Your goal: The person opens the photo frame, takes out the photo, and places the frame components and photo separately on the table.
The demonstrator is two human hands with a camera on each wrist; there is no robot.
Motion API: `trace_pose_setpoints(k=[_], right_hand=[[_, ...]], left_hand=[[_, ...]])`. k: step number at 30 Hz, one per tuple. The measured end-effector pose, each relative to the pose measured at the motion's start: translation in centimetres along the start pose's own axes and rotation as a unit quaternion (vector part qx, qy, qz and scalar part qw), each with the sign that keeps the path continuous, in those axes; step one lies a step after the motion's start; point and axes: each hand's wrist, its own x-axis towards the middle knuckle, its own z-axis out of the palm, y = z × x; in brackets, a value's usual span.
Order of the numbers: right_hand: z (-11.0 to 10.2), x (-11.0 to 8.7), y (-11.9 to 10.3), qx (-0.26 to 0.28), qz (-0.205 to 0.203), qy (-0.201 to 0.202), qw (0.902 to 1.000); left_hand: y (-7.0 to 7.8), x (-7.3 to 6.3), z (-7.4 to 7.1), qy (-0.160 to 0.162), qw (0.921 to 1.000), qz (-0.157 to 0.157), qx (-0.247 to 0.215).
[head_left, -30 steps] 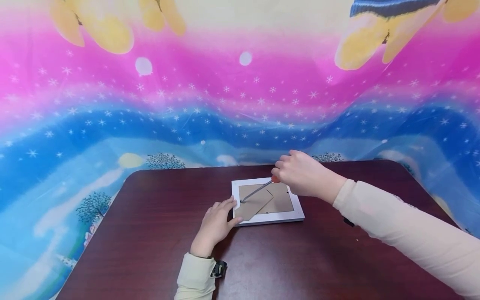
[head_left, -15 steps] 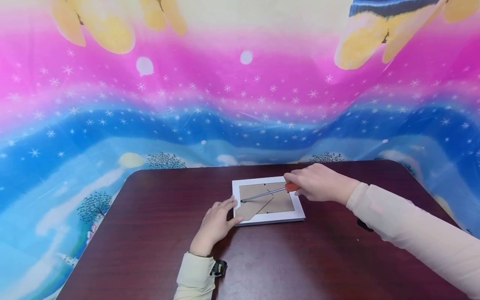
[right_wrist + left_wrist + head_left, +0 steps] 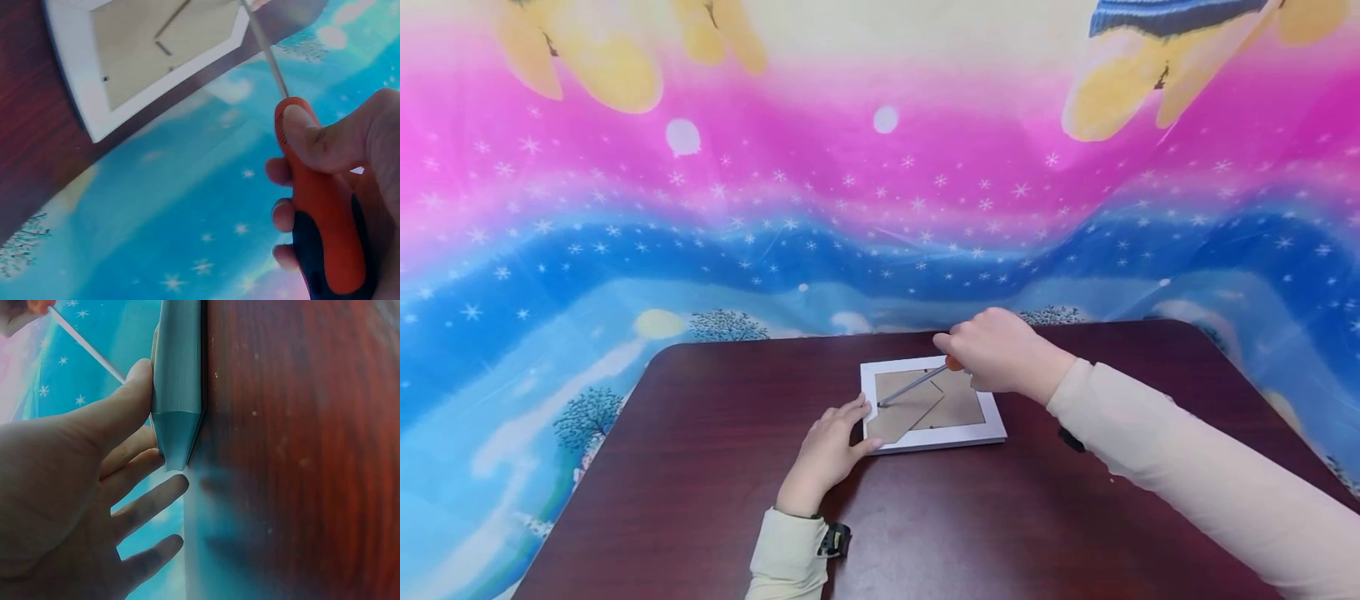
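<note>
A white picture frame (image 3: 955,435) lies on the table with its brown backing board (image 3: 962,404) upward. My left hand (image 3: 823,454) rests on the frame's near left corner, fingers spread and mostly straight. In the left wrist view, its thumb (image 3: 140,375) lies along the frame's face. My right hand (image 3: 1003,350) grips a screwdriver (image 3: 913,386) by its orange and black handle (image 3: 331,212), thumb on the front of the handle. The shaft slants down leftward, its tip at a small dark tab on the backing's left edge.
The dark reddish-brown table (image 3: 700,467) has rounded far corners. Behind it hangs a pink and blue cloth (image 3: 820,208) with snowflakes. Small dark tabs (image 3: 105,79) sit along the frame's inner edge. The backing has a diagonal stand flap (image 3: 910,412).
My right hand first lowered to the right, flattening the screwdriver's slant, then came back up and left, so the shaft is steeper again. The tip stays at the same edge; my left hand stays put.
</note>
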Motion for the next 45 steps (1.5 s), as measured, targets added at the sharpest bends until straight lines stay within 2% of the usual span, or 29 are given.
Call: trace_pose_setpoints(k=[5, 11, 20, 25, 31, 37, 39, 41, 45], right_hand=[[-1.3, 1.3, -1.2, -0.049, -0.009, -0.010, 0.9987], [-2.8, 2.8, -2.8, -0.125, -0.026, -0.022, 0.9916], [-4.6, 5.2, -5.8, -0.182, -0.021, -0.065, 0.9809], [-5.1, 6.7, -8.1, -0.243, -0.012, -0.104, 0.9644], [-6.0, 8.5, -10.7, -0.320, -0.018, -0.181, 0.9299], [-6.3, 9.8, -12.6, -0.341, -0.015, -0.218, 0.9143], [-6.4, 9.8, -12.7, -0.338, -0.015, -0.228, 0.9129], [-6.5, 9.7, -12.5, -0.325, -0.007, -0.230, 0.9171], [-6.3, 8.8, -11.1, -0.280, 0.026, -0.195, 0.9396]], left_hand=[[-0.1, -0.1, -0.1, 0.000, 0.9999, 0.000, 0.010], [-0.2, 0.0, 0.0, 0.002, 0.9999, 0.005, 0.011], [0.0, -0.1, 0.0, 0.015, 0.9996, 0.012, 0.022], [0.1, -0.1, -0.1, -0.001, 0.9996, 0.003, 0.027], [0.0, -0.1, 0.1, 0.010, 0.9995, 0.016, 0.023], [-0.1, -0.2, 0.1, 0.037, 0.9988, 0.020, 0.025], [-0.1, -0.2, 0.1, 0.040, 0.9986, 0.023, 0.027], [-0.1, -0.2, 0.1, 0.036, 0.9986, 0.026, 0.027], [0.1, 0.0, 0.1, 0.014, 0.9992, 0.019, 0.032]])
